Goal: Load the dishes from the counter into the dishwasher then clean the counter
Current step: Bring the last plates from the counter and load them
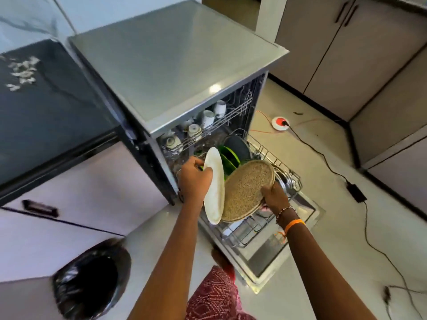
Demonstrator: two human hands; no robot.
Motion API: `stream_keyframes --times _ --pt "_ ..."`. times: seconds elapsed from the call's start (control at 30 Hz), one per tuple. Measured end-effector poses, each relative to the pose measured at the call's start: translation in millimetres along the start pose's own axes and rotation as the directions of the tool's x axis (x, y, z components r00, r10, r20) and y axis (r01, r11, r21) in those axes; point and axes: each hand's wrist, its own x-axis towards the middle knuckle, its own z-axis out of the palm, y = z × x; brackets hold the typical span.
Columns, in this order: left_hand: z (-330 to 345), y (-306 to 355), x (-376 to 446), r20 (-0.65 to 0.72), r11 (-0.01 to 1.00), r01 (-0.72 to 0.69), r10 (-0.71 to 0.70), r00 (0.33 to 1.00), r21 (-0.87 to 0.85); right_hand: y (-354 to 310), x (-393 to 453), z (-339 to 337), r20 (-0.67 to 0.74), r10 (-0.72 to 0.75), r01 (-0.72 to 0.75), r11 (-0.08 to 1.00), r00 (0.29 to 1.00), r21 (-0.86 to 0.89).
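No readable text or labels, seemingly, anywhere.

Both arms are bare all the way up, no sleeves anywhere in view. The left hand (195,179) has nothing on the wrist, though there's a glint by the fingers that might be a ring, too blurry to call. The right hand (275,197) has a couple of things stacked at the wrist: a thin beaded bracelet (286,210) in pale and dark beads, and just below it an orange band (294,224) with a little knot or tassel of thread hanging off it. Down near the bottom edge there's dark red clothing (215,296) printed with a lighter zigzag pattern.
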Motion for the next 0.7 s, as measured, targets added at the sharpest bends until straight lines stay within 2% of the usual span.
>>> stream_keyframes --times 0.17,0.27,0.4,0.53,0.7 --pt "64.2 19.9 53.5 0.051 0.991 0.054 -0.061 0.997 0.125 -12.2 72.3 -39.5 -0.064 0.056 -0.06 0.997 0.996 -0.054" --pt "94.7 31.1 79.5 0.06 0.981 0.053 -0.065 0.996 0.189 -11.2 115.7 -59.7 -0.169 0.032 -0.047 0.995 0.985 -0.084" --pt "136.2 41.7 105.3 -0.003 0.97 0.123 -0.125 0.992 0.209 -10.9 177.4 -83.7 -0.247 -0.034 0.004 0.992 0.969 -0.123" --pt "180.9 38.4 127.2 -0.089 0.962 0.178 -0.162 0.983 0.209 -10.2 252.6 -101.2 -0.213 -0.132 0.075 0.964 0.968 -0.255" --pt "233.5 19.0 146.6 -0.237 0.939 0.324 -0.291 0.927 0.116 10.1 344.0 -106.3 -0.069 -0.251 0.189 0.858 0.966 -0.478"
